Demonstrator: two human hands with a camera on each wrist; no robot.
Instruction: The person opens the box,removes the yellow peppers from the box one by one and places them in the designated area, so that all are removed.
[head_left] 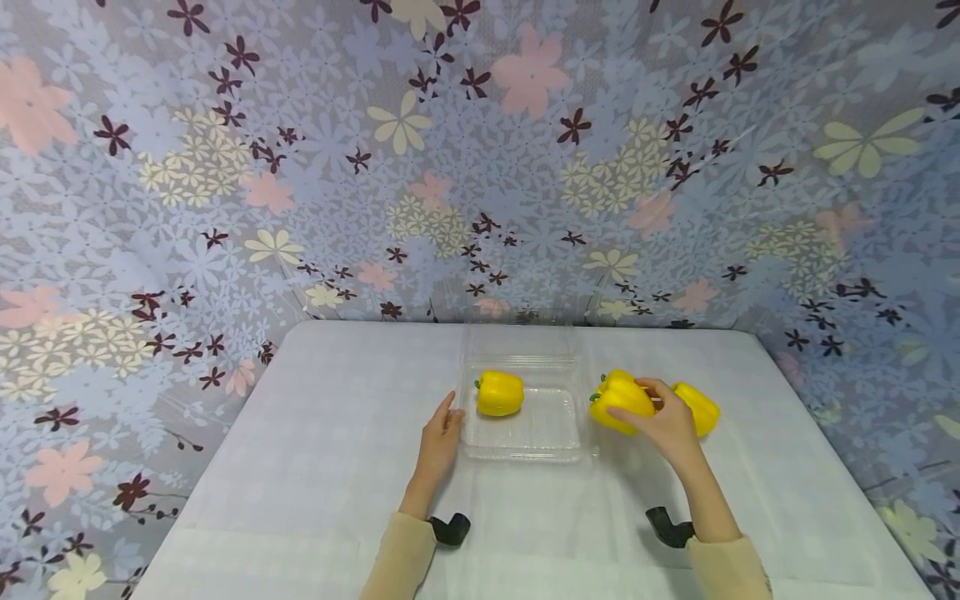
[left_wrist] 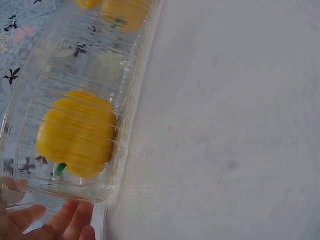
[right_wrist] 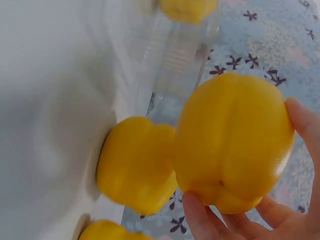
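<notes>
A yellow bell pepper [head_left: 628, 406] is in my right hand [head_left: 671, 423], gripped between thumb and fingers. In the right wrist view the held bell pepper [right_wrist: 232, 142] is raised off the table. At the left side of a clear plastic container [head_left: 551, 417], my left hand [head_left: 440, 440] lies with its fingers extended against the container's edge. The left wrist view shows its fingers [left_wrist: 62, 220] right at the container's end wall. Inside the container, on the left, another yellow bell pepper [head_left: 499, 393] lies on its side, its green stem pointing left.
Further yellow bell peppers rest on the table right of the container: one [head_left: 699, 408] beyond my right hand, another [right_wrist: 137, 165] close behind the held one. The container's clear lid [head_left: 519, 340] stands open at the back, near the floral wall covering [head_left: 480, 167]. White cloth covers the table [head_left: 337, 417].
</notes>
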